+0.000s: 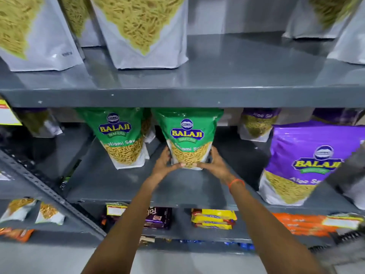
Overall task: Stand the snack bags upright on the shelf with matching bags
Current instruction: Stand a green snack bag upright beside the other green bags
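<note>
A green Balaji Ratlami Sev bag (187,135) stands upright on the grey middle shelf (177,192). My left hand (164,165) grips its lower left side and my right hand (214,163) grips its lower right side, thumbs meeting under the front of the bag. A matching green bag (118,135) stands upright just to its left, a small gap between them, with another green bag partly hidden behind it.
A purple Aloo Sev bag (302,161) stands at the right front of the same shelf, others behind it. White-bottomed sev bags (146,30) line the upper shelf. Biscuit packs (213,218) lie on the lower shelf. A slanted metal upright (49,190) crosses the left.
</note>
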### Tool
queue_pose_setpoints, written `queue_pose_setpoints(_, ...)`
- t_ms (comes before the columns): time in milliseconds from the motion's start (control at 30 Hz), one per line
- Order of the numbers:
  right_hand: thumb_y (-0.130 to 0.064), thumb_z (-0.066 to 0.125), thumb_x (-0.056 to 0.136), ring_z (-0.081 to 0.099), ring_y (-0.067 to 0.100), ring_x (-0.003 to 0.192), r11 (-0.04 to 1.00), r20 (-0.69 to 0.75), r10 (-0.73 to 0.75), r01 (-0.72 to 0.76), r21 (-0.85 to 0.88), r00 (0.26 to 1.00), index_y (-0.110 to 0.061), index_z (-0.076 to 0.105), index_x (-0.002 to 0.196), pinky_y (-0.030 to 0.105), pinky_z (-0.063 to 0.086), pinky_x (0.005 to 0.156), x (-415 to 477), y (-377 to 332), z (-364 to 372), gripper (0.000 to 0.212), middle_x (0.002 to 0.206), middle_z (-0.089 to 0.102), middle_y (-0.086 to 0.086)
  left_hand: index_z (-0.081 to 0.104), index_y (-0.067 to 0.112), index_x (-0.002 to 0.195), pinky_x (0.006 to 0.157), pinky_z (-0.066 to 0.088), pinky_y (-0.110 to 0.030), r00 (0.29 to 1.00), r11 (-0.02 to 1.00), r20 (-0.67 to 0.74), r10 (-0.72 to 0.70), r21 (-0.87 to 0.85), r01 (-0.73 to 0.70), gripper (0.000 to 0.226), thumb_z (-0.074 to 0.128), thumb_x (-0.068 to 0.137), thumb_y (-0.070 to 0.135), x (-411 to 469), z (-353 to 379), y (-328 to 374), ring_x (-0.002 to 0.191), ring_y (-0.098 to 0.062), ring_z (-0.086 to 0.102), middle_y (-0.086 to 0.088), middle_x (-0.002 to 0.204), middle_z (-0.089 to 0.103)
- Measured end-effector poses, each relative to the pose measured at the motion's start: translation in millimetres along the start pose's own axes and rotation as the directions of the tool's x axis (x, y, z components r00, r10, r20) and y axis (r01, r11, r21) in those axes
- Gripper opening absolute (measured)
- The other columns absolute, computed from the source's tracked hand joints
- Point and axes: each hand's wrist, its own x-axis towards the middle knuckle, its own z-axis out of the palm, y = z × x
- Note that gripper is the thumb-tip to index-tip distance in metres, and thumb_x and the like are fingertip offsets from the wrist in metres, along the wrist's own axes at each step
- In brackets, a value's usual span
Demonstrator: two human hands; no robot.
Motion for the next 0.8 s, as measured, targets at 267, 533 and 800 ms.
queue_pose_setpoints(267,-0.008,0.079,0.070,0.059,0.023,0.116,1.000,0.019,0.011,-0.012,0.012,1.000,-0.013,0.046,0.127,0.041,0.050,0.100,-18,16,-2,0.066,0.130,0.060,0.011,0.047,0.007,0.117,0.094,0.050,-0.036,0.998,0.999,0.050,0.028,0.036,-0.029,0.058,0.079,0.068,0.005,-21,0,-18,0.113,-0.027,0.058,-0.010,0.120,0.062)
queue_pose_setpoints(533,-0.030,0.079,0.067,0.062,0.011,0.113,0.998,0.057,-0.059,0.059,-0.012,0.997,-0.029,0.054,0.118,0.026,0.054,0.093,-92,40,-5,0.058,0.123,0.066,-0.006,0.050,0.019,0.116,0.077,0.047,-0.005,0.998,0.991,0.006,0.060,0.116,-0.060,0.058,0.081,0.067,0.024,-107,18,-25,0.101,-0.009,0.059,0.006,0.111,0.063)
queue_pose_setpoints(800,0.000,0.050,0.091,0.063,-0.012,0.082,0.941,-0.373,-0.241,0.310,0.138,0.896,-0.022,0.059,0.091,0.004,0.048,0.073,-97,-1,-4,0.023,0.083,0.072,-0.026,0.064,0.021,0.093,0.078,0.052,-0.008,0.950,0.952,-0.297,0.097,-0.251,-0.176,0.019,0.063,0.084,0.005,-110,-8,27,0.081,0.009,0.065,0.005,0.094,0.068)
